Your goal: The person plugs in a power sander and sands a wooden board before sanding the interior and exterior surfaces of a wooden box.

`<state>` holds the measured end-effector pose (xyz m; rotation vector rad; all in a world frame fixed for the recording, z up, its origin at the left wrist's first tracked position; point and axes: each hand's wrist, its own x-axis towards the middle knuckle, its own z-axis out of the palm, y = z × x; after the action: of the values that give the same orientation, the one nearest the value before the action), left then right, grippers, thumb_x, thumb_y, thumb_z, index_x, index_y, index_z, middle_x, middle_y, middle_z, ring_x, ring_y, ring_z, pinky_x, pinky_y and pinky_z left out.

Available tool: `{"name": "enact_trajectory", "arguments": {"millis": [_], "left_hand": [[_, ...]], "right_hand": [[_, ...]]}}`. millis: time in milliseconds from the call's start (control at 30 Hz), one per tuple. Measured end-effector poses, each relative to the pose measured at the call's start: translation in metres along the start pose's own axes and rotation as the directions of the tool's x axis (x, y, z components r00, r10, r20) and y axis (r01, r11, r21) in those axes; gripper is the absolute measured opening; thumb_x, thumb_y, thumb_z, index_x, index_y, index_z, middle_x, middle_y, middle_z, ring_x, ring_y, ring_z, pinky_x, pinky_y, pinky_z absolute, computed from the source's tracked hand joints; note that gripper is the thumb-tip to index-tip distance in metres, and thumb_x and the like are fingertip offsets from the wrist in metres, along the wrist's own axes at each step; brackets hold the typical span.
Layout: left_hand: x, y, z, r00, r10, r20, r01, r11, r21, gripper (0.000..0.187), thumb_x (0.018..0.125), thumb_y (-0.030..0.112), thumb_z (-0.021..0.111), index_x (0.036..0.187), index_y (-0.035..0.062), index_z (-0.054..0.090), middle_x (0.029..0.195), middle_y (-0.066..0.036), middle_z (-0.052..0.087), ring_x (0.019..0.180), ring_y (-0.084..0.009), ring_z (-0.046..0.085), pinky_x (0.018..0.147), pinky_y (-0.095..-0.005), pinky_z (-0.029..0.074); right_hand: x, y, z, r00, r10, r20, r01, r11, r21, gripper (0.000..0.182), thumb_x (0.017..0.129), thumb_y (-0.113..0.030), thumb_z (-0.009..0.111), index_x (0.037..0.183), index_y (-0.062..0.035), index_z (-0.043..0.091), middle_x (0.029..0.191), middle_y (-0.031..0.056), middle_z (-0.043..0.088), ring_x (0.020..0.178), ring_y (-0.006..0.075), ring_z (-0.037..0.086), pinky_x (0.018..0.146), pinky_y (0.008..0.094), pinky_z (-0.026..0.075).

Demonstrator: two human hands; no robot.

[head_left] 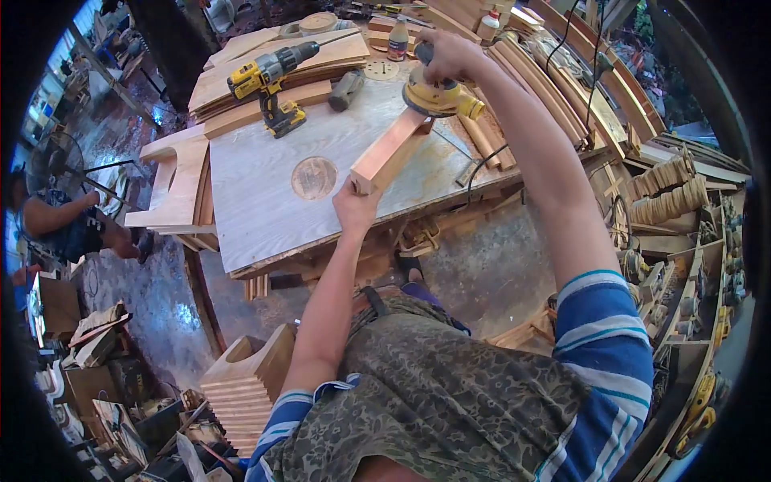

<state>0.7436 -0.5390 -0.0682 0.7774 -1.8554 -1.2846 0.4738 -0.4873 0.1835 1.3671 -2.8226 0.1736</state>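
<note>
My right hand (451, 58) is closed around the dark top grip of a yellow orbital sander (434, 95). The sander rests on the far end of a squared wooden block (390, 149). Closer to me, my left hand (356, 206) grips the block's near end from below and the side. The block slants away from me over the workbench (257, 193), its upper face pale and smooth. The sander hides its far end.
A yellow cordless drill (277, 84) stands at the bench's left, beside a dark cylindrical object (346, 90) and stacked boards (233, 72). A glue bottle (397, 40) is at the back. Wooden strips (538, 88) lie right. Another person (68, 217) sits far left.
</note>
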Motion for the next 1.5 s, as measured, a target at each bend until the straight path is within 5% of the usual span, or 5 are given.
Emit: {"name": "enact_trajectory", "arguments": {"millis": [1167,1300,1367,1433,1500], "left_hand": [[-0.007,0.003,0.011,0.996,-0.048,-0.073,0.053,0.996,0.072,0.030,0.079,0.016,0.079,0.105,0.0028,0.071,0.090,-0.021,0.074,0.093,-0.0384,0.074,0.076,-0.0398,0.056],[-0.011,0.008,0.010,0.997,-0.068,-0.037,0.064,0.991,-0.116,0.030,0.080,0.016,0.077,0.106,0.0041,0.070,0.094,-0.023,0.073,0.096,-0.0397,0.072,0.078,-0.0418,0.056],[-0.011,0.009,0.006,0.996,-0.083,-0.031,0.076,0.982,-0.174,0.030,0.080,0.016,0.076,0.107,0.0044,0.070,0.095,-0.023,0.073,0.097,-0.0404,0.071,0.078,-0.0423,0.055],[-0.007,0.010,0.007,0.997,-0.053,-0.053,0.056,0.997,0.049,0.029,0.079,0.015,0.076,0.106,0.0051,0.070,0.092,-0.023,0.073,0.095,-0.0420,0.070,0.077,-0.0425,0.056],[-0.007,0.008,0.007,0.997,-0.038,-0.062,0.039,0.999,0.008,0.034,0.079,0.018,0.078,0.109,0.0036,0.071,0.093,-0.023,0.073,0.096,-0.0406,0.072,0.077,-0.0428,0.056]], "right_hand": [[-0.047,-0.089,0.013,0.960,-0.280,0.016,0.280,0.960,-0.009,0.077,0.064,-0.025,0.079,0.137,-0.0214,0.056,0.120,0.0118,0.066,0.110,0.0318,0.067,0.086,0.0468,0.057],[-0.069,-0.124,0.010,0.927,-0.374,0.030,0.375,0.923,-0.084,0.076,0.066,-0.027,0.078,0.138,-0.0217,0.055,0.124,0.0128,0.062,0.116,0.0341,0.064,0.092,0.0487,0.055],[-0.060,-0.114,0.015,0.924,-0.382,0.004,0.381,0.921,-0.074,0.074,0.068,-0.028,0.076,0.139,-0.0220,0.054,0.123,0.0132,0.063,0.116,0.0355,0.064,0.092,0.0474,0.054],[-0.043,-0.097,0.012,0.960,-0.281,0.009,0.282,0.958,-0.051,0.075,0.067,-0.029,0.075,0.139,-0.0222,0.054,0.123,0.0143,0.064,0.115,0.0364,0.064,0.093,0.0458,0.054],[-0.023,-0.068,0.014,0.971,-0.238,0.004,0.238,0.971,-0.023,0.077,0.065,-0.030,0.077,0.138,-0.0226,0.055,0.122,0.0146,0.065,0.110,0.0351,0.066,0.093,0.0438,0.054]]}}
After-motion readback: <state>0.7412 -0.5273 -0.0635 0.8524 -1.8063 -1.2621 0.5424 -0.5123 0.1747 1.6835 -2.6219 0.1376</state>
